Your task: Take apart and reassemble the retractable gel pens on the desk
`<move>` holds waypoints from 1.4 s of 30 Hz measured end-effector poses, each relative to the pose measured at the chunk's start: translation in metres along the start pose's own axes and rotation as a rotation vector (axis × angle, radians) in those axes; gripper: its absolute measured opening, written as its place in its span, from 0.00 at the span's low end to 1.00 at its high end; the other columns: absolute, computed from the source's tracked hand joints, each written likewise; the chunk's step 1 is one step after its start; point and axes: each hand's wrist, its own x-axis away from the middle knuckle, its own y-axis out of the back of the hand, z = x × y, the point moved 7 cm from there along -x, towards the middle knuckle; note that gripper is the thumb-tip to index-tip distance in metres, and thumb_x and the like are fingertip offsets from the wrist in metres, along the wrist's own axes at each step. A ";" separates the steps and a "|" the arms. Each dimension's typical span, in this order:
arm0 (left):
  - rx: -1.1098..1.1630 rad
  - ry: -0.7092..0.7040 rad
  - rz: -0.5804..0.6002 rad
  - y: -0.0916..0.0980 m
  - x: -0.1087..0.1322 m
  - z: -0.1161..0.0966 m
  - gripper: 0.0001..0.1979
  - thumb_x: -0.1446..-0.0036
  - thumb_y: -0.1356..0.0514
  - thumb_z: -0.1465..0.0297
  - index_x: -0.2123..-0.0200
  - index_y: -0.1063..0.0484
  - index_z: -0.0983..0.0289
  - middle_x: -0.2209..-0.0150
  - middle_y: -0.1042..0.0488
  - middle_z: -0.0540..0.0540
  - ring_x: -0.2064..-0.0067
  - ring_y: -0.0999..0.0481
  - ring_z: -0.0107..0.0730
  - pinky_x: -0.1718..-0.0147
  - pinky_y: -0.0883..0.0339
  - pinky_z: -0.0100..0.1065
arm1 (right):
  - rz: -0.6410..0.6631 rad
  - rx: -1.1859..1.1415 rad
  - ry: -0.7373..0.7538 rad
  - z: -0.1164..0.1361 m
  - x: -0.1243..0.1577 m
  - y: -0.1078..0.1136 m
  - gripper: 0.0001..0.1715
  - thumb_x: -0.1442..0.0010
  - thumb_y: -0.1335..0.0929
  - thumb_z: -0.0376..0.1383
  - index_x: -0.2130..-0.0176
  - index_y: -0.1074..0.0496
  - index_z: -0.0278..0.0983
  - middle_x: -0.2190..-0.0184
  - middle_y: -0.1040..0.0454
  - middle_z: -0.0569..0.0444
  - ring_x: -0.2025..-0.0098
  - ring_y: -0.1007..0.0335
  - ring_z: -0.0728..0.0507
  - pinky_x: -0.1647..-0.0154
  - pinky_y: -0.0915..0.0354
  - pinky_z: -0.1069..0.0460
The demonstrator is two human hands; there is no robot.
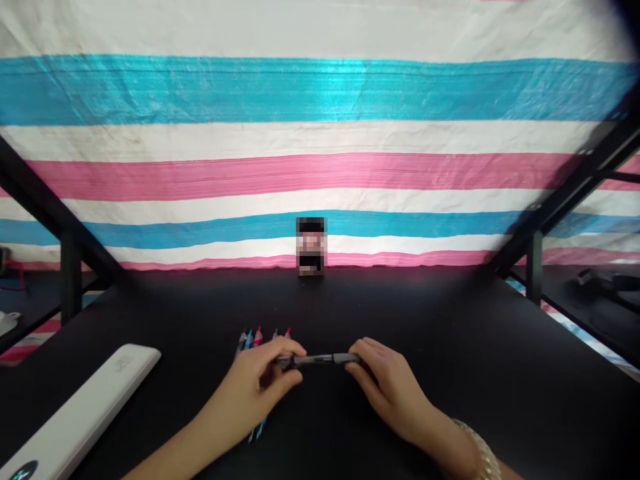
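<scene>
A dark pen (320, 359) with a grey section at its right end is held level above the black table. My left hand (265, 373) is closed on its left end, thumb below and fingers above. On the right end, my right hand (387, 383) pinches the grey part between thumb and fingers. Several pens (257, 337) with black, blue and red tips lie on the table beneath my left hand, which hides their middles. Their lower ends show below that hand.
A long white device (95, 407), perhaps a power bank, lies at the left. A small pixelated object (311, 247) stands at the table's back edge (400, 270). Dark metal frame bars (555, 190) slope up on both sides before a striped sheet (320, 90).
</scene>
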 end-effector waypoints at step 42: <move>0.274 -0.046 -0.350 0.015 0.011 0.017 0.06 0.46 0.35 0.72 0.65 0.17 0.62 0.79 0.20 0.50 0.79 0.20 0.29 0.78 0.26 0.21 | 0.045 -0.952 -0.519 -0.030 0.004 -0.018 0.26 0.38 0.30 0.54 0.70 0.31 0.35 0.76 0.34 0.58 0.77 0.45 0.53 0.79 0.49 0.57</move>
